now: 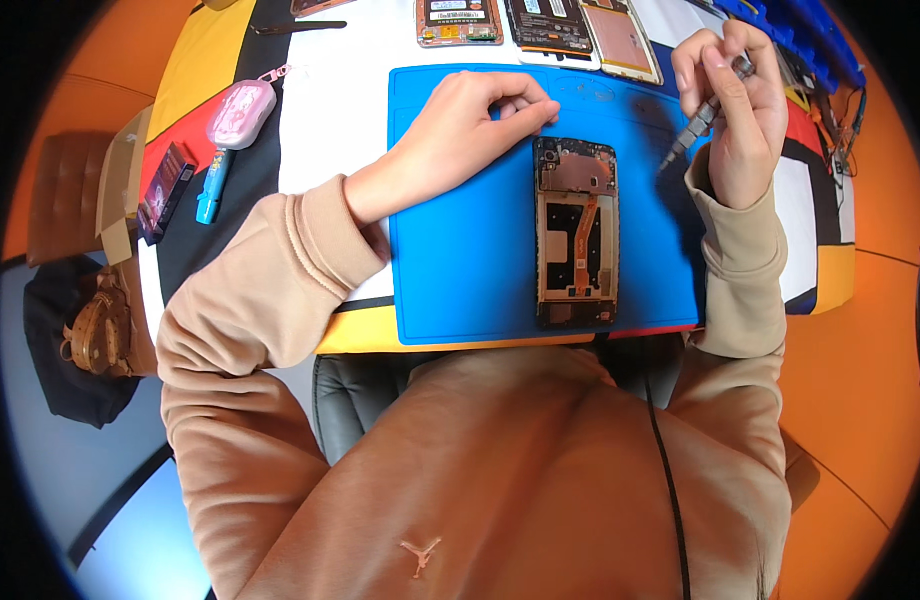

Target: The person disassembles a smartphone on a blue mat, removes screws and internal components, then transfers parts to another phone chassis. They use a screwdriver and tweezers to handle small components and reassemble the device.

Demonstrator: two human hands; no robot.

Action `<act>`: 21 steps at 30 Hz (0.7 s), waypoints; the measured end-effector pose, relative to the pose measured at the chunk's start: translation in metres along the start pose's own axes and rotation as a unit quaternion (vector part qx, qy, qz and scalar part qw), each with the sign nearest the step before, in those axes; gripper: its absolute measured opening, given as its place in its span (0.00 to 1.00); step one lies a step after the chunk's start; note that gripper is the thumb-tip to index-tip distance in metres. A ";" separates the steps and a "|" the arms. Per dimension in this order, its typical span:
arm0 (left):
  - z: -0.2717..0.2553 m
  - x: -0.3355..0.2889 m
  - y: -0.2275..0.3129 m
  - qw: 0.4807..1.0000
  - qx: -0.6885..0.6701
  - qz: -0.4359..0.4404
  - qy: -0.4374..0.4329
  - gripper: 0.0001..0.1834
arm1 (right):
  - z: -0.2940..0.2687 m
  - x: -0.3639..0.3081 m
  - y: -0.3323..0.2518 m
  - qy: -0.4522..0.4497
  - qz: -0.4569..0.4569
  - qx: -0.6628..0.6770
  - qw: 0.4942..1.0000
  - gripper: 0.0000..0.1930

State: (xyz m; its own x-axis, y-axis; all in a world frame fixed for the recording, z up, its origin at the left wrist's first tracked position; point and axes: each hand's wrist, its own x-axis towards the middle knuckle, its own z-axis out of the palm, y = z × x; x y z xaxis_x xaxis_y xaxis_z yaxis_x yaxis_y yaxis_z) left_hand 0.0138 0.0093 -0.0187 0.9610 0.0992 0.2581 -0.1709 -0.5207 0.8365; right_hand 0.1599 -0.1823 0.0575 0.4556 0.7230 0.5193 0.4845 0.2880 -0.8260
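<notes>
Right hand (742,110): raised above the right edge of the blue work mat (460,260), fingers closed around a slim grey screwdriver (702,115). The tool slants down and to the left; its tip hangs in the air just right of the opened phone's upper end, not touching it.

Left hand (475,115): resting on the mat, fingers curled loosely inward, fingertips close to the top left corner of the phone. It seems to pinch at something very small or nothing at all; too small to tell. It holds no tool.

Opened phone (577,232): back cover off, lying flat on the mat, right of the mat's centre. Long axis runs away from the person, camera end far, bottom end near the body. Orange flex cable and dark boards show inside.

Relation that matters: the phone lies between the two hands and slightly nearer the body. The left hand is just beside its top left corner; the screwdriver tip is near its top right corner. Both are close; the left fingertips look nearer.

Further out: other phone parts (540,25) lie along the far edge of the table. A pink case (242,112) and a blue pen (212,185) sit well to the left, off the mat.
</notes>
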 end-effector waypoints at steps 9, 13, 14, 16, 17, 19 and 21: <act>0.003 0.000 -0.001 0.999 -0.024 0.013 0.032 0.12 | -0.001 -0.013 0.024 0.033 0.049 -0.020 0.998 0.11; 0.000 0.000 0.004 0.999 -0.029 -0.014 0.015 0.12 | -0.005 -0.015 0.003 -0.141 0.039 -0.200 0.969 0.20; -0.001 -0.001 0.005 0.999 -0.032 -0.032 0.002 0.11 | -0.005 -0.015 -0.002 -0.194 0.036 -0.258 0.946 0.24; -0.003 -0.001 0.008 0.998 -0.034 -0.049 -0.013 0.11 | -0.001 -0.018 -0.006 -0.259 0.067 -0.300 0.916 0.33; -0.004 -0.001 0.008 0.998 -0.034 -0.048 -0.014 0.11 | 0.002 -0.020 -0.006 -0.277 0.068 -0.318 0.904 0.37; -0.004 -0.001 0.009 0.998 -0.034 -0.042 -0.011 0.11 | 0.006 -0.023 -0.001 -0.302 0.051 -0.364 0.880 0.37; -0.004 -0.001 0.008 0.999 -0.031 -0.028 -0.003 0.11 | 0.009 -0.026 0.005 -0.310 0.035 -0.390 0.867 0.36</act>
State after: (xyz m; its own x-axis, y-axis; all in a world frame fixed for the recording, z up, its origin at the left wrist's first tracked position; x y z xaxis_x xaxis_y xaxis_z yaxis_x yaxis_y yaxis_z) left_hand 0.0108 0.0079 -0.0104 0.9707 0.1217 0.2072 -0.1295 -0.4611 0.8778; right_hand 0.1437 -0.1936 0.0380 0.1329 0.9894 0.0578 0.9393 -0.1071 -0.3261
